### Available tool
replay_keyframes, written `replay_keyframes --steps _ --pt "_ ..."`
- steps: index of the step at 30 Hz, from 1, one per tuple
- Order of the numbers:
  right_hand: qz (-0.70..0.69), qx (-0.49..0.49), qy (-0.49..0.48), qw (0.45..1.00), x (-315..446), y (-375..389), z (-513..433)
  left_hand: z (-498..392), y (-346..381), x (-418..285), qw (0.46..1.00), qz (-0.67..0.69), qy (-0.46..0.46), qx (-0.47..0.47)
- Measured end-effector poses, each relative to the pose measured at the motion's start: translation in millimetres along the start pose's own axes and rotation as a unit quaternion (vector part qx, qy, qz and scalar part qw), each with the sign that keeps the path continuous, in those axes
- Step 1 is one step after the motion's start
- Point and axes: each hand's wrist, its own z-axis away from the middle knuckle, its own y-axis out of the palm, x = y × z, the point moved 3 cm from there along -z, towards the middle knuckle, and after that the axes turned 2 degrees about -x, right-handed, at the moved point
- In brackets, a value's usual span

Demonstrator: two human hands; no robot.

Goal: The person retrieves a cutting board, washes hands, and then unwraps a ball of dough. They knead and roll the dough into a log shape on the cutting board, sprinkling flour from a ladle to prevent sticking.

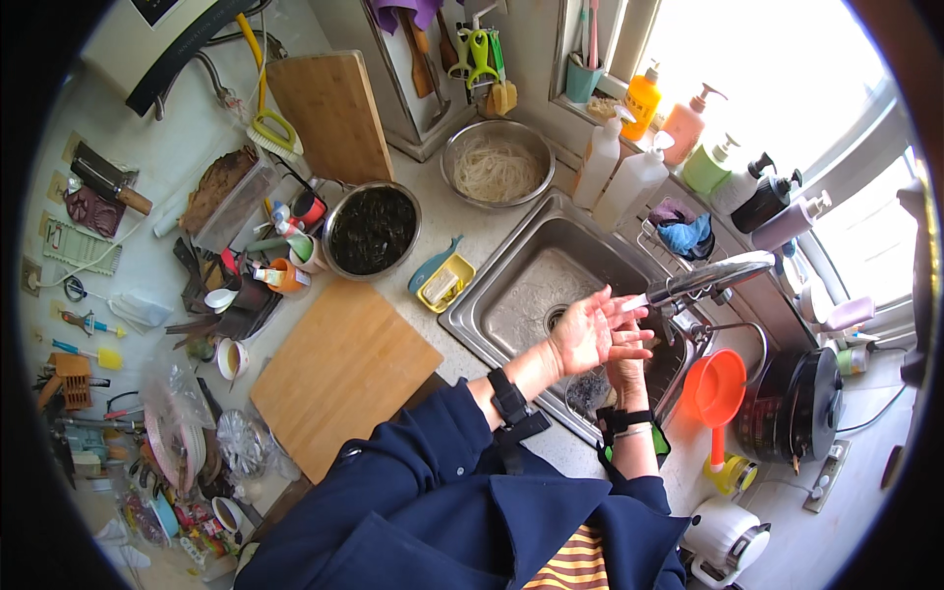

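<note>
My left hand (579, 341) is over the stainless steel sink (509, 287), palm turned up and fingers spread, holding nothing. A pale stream of water, or the faucet's white tip, meets its fingers from the chrome faucet (708, 274). Close against it is my right hand (627, 372), whose fingers are partly hidden behind the left. Nothing shows in the right hand. Below the hands, a dark mesh scouring pad (588, 392) lies at the sink's near edge. The drain (554, 317) is visible just left of the fingers. Dark straps circle both wrists.
Left of the sink lie a wooden cutting board (346, 369), a bowl of dark seaweed-like strips (372, 230) and a yellow soap dish (448, 284). A bowl of pale noodles (498, 171) stands behind. Pump bottles (634, 181) line the sill; an orange dipper (714, 391) sits right.
</note>
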Motion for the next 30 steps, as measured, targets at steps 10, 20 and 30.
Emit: replay_keyframes --steps 10,20,30 --pt "-0.179 0.194 -0.008 0.964 9.4 50.0 -10.7 -28.6 -35.1 52.3 0.611 -0.676 0.257 -0.322" --pt "0.003 -0.085 0.065 0.994 26.1 68.4 12.3 -28.9 -33.0 36.2 0.863 -0.373 0.258 -0.223" --pt "0.635 -0.021 -0.235 0.736 4.7 60.1 16.3 -26.6 -61.1 -8.9 0.921 -0.194 0.048 -0.334"
